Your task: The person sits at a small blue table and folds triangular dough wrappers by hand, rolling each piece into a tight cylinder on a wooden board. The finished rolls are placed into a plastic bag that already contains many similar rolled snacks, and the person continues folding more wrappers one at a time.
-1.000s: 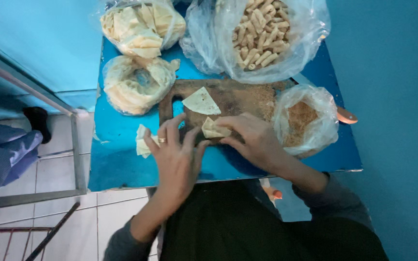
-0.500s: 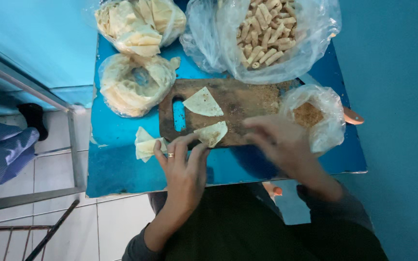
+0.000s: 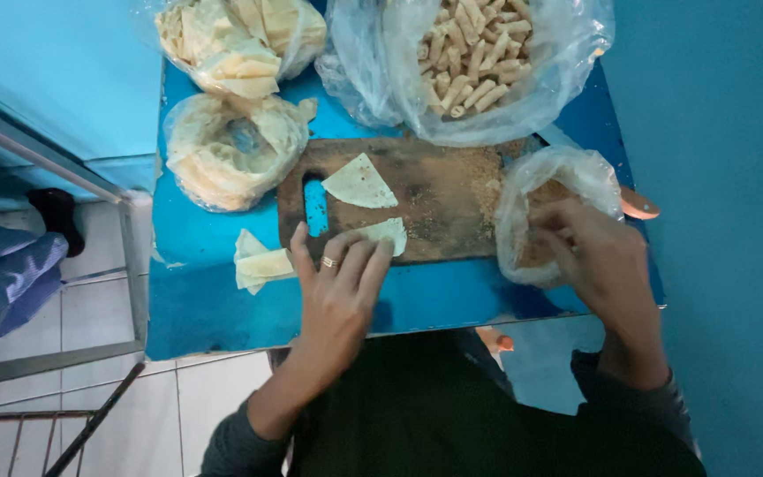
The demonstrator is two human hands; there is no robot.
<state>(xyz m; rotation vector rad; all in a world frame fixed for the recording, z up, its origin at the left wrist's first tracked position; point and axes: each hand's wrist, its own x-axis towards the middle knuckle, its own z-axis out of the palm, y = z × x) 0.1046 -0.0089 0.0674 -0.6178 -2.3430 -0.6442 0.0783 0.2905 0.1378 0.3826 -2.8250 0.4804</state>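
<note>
The left hand (image 3: 339, 296) lies flat and unclenched, fingertips pressing one folded pastry sheet (image 3: 383, 233) at the near edge of the wooden cutting board (image 3: 439, 199); it grasps nothing. Just beyond those fingertips a second, triangular sheet (image 3: 359, 183) lies flat on the same board, so two sheets rest on it. Beside the thumb, off the board on the blue table (image 3: 214, 300), sits a small stack of folded wrappers (image 3: 260, 263); their number cannot be counted from here. The right hand (image 3: 598, 256) reaches into a small clear bag of brown crumbly filling (image 3: 540, 212), its fingers curled at the bag's mouth; whether they pinch any filling cannot be told, since the plastic blurs them. Four plastic bags are in view. Beyond the right hand, a large bag holds many finished pale rolls (image 3: 474, 57). Beyond the left hand, two bags hold pastry sheets: a nearer one (image 3: 231, 150) with a ring-shaped pile and a farther one (image 3: 240, 40) with stacked folded sheets.
</note>
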